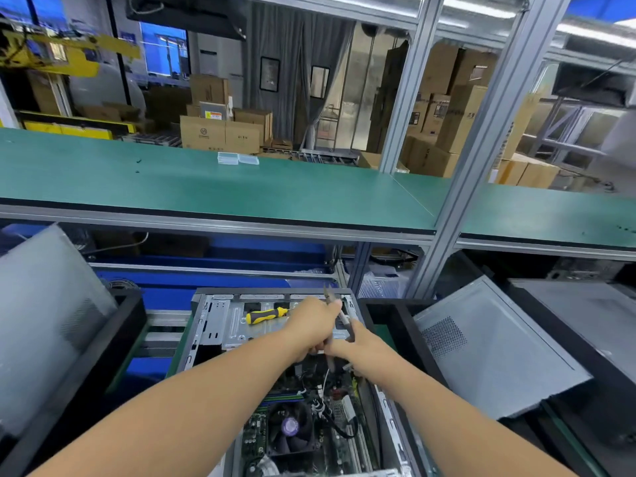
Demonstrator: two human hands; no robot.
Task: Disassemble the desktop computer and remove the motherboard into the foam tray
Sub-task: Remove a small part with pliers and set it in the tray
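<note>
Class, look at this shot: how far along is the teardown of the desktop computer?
Done: the computer case lies open, side panel off. In hand: the left hand and right hand meet over it around a thin tool, apparently pliers, above the cables; a screwdriver rests on the drive cage. Left: the motherboard still sits inside, fan fitted.

Upper shelf (206, 191): green-matted, framed in aluminium; two clear plastic boxes (237, 159) are set side by side at its far edge.
Lower work surface (151, 342): the opened computer case (213, 325) is laid on it.
</note>
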